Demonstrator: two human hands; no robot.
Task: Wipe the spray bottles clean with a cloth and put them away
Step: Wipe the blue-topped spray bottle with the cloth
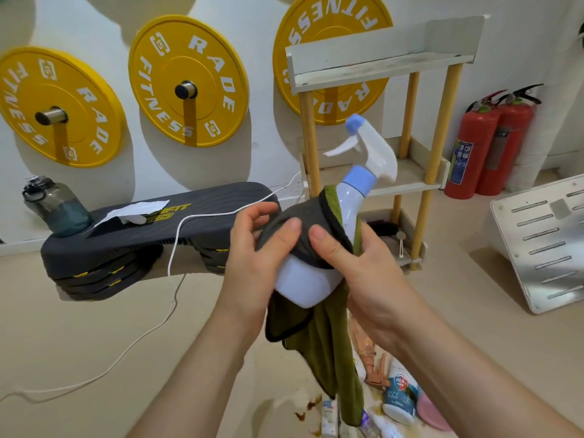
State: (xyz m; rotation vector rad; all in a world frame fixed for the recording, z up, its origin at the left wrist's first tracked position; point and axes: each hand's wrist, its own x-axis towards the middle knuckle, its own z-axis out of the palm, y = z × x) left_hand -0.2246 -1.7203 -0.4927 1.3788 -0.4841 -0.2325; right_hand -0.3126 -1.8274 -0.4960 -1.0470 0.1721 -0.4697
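Grey cloth (304, 214) over spray bottle (301, 284) | left hand (252, 257), right hand (360, 273) grip both

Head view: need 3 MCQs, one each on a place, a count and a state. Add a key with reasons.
1. Where does the dark water jug stand?
A. on the floor
B. on the end of the dark step platform
C. in the person's hand

2. How many yellow weight plates are on the wall?
A. three
B. two
C. five

3. What state is the spray bottle in?
A. lying on the floor
B. standing on a shelf
C. held up in both hands with the cloth round its body

Key:
1 B: the jug's base sits on the platform's left end.
2 A: three discs show along the wall.
3 C: the left hand and right hand grip it through the cloth, nozzle tilted upward.
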